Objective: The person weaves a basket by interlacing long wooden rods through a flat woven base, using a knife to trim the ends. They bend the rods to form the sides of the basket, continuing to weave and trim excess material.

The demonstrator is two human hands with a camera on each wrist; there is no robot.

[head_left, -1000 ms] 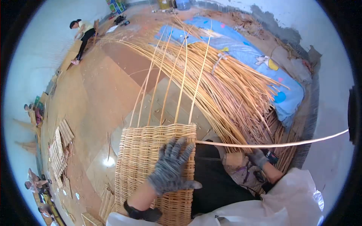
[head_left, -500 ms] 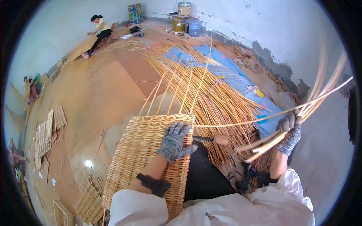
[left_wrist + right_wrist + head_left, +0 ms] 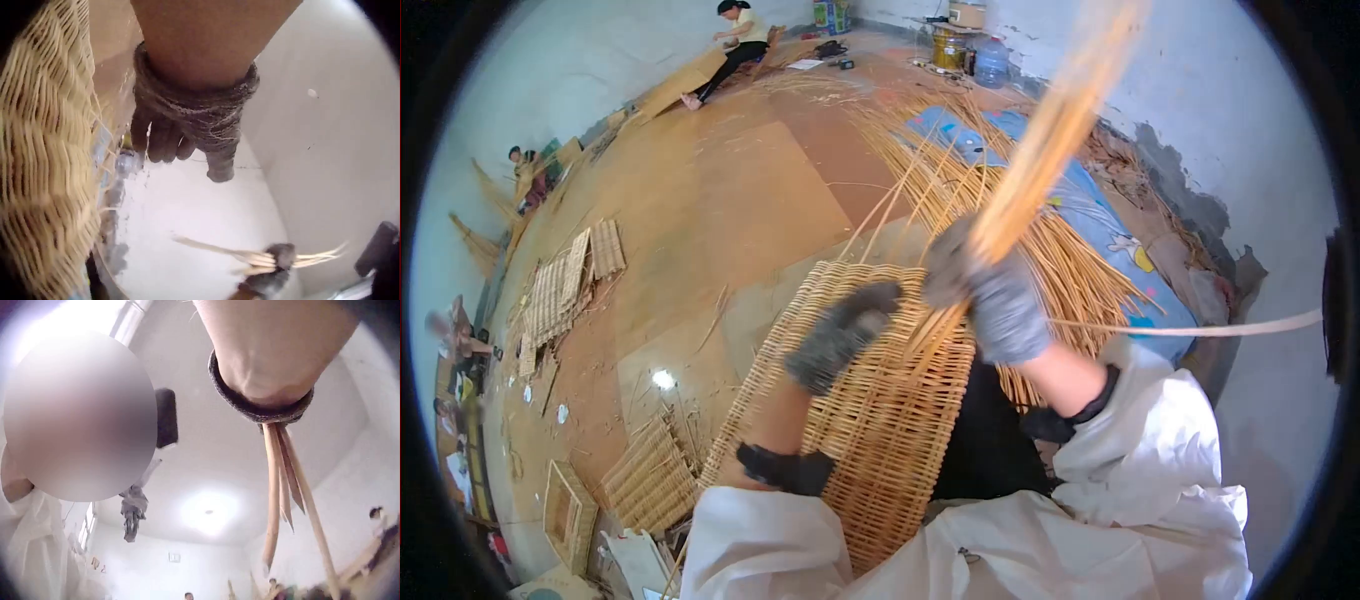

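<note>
A woven wicker panel (image 3: 890, 430) lies across the person's lap, upright canes standing from its far edge. The right hand (image 3: 990, 290), in a grey knit glove, grips a bundle of wicker canes (image 3: 1055, 130) over the panel's far right corner. The bundle slants up and is blurred. In the right wrist view, several cane ends (image 3: 272, 487) hang below the glove cuff; the fingers are hidden. The left hand (image 3: 840, 340), gloved too, is over the panel's far left part. Its fingers (image 3: 164, 145) look loosely extended in the left wrist view, with nothing in them.
A long single cane (image 3: 1200, 329) runs out to the right. Ahead lies a large pile of canes (image 3: 1080, 265) on a blue patterned cloth (image 3: 1135, 240). Woven pieces (image 3: 565, 290) and a small woven frame (image 3: 568, 515) are on the floor at left. Another person (image 3: 740, 45) sits at the back.
The right hand has come up from the low right with a bundle of canes and swung left over the panel. The left hand has lifted off the panel. The head view has shifted.
</note>
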